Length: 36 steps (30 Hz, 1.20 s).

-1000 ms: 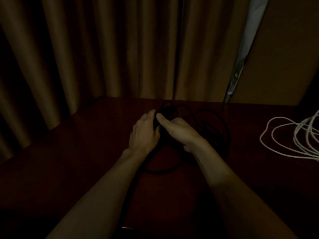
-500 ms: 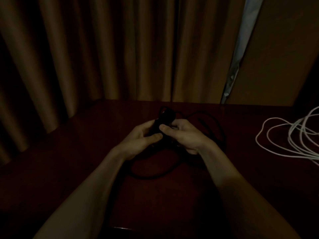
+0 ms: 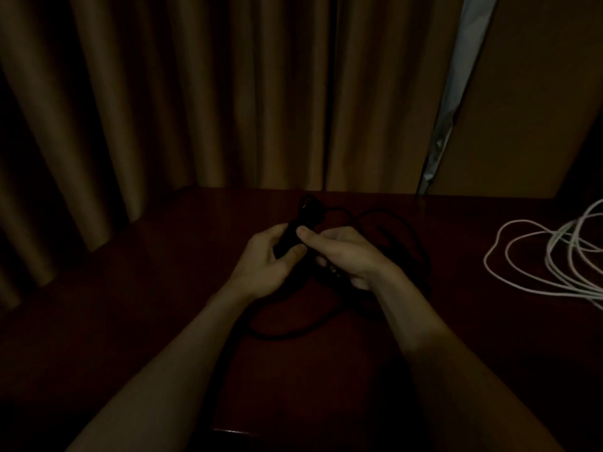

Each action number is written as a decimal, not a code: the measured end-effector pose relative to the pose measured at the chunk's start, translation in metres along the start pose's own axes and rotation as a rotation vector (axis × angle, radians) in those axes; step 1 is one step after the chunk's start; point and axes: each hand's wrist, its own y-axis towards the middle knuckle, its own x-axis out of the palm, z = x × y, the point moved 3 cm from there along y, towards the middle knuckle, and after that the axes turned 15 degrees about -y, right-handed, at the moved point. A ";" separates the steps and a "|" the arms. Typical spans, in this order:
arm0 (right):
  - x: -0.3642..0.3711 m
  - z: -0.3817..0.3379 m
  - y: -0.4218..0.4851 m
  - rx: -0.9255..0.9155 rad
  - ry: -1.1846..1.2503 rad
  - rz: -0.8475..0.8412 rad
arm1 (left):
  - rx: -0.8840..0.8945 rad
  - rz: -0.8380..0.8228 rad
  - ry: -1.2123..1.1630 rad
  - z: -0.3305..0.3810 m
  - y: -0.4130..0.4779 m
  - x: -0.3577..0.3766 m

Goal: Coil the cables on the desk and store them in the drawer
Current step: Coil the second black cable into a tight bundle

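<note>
A black cable lies in loose loops on the dark wooden desk, partly bunched between my hands. My left hand grips a bunched part of it with curled fingers and thumb. My right hand holds the same bundle from the right, thumb pressed on top. One loop of the black cable hangs toward me below the hands. A white cable lies in loose loops at the desk's right edge, untouched. The room is dim, and no drawer is in view.
Brown curtains hang behind and to the left of the desk. A tan wall panel stands at the back right, with a pale gap beside it. The desk's near edge shows between my forearms.
Both hands drew a little toward me and lifted with the black bundle. My left hand turned palm-inward, its thumb now under the bundle.
</note>
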 end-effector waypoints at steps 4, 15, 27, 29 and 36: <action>0.004 0.000 0.002 0.035 0.363 -0.007 | -0.054 0.136 -0.009 -0.003 0.003 -0.006; 0.004 0.002 0.009 0.073 0.302 -0.067 | -0.068 0.237 0.141 -0.003 0.004 -0.011; 0.023 -0.008 0.002 -0.073 0.204 0.164 | 0.014 0.191 0.142 -0.003 0.001 -0.009; 0.030 -0.012 0.002 -0.102 0.160 0.253 | 0.044 0.193 0.185 0.000 0.001 -0.008; 0.021 -0.014 0.004 -0.121 0.068 0.286 | -0.048 0.158 0.008 0.001 0.001 -0.009</action>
